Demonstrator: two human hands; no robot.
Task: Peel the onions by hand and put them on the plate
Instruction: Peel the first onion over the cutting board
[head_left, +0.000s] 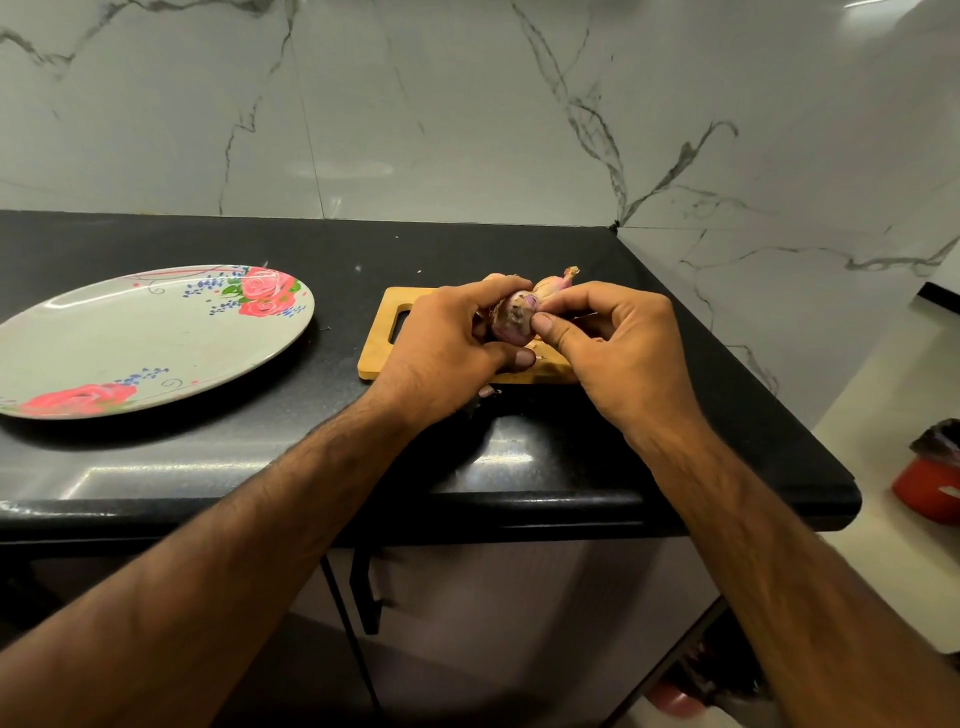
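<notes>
My left hand grips a small purple onion above the wooden cutting board, root end toward me. My right hand pinches the onion's skin at that end with thumb and forefinger. A second onion with a dry stalk lies on the board just behind my hands, partly hidden. An oval white plate with pink roses sits on the counter to the left, with nothing on it.
The black counter ends at a marble wall behind and to the right, with its front edge near me. A scrap of peel lies by the board's front edge. A red pot sits lower at the far right.
</notes>
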